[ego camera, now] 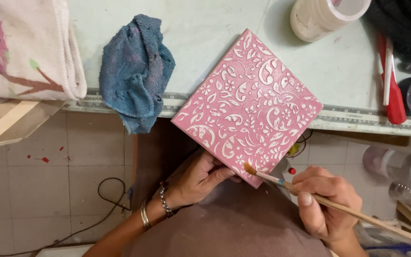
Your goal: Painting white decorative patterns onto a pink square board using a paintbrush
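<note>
Two hands work: left hand grips the pink square tile with white floral relief, overhanging the table; right hand pinches a thin wooden paintbrush. A slip could smear paint.

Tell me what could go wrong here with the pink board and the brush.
The pink patterned board juts past the table edge, propped only by the left hand at its lower corner; if that grip slips, it may tip to the floor. The brush in the right hand touches that same corner, so paint could smear the fingers. The blue rag overhangs too and could slide off.
</note>
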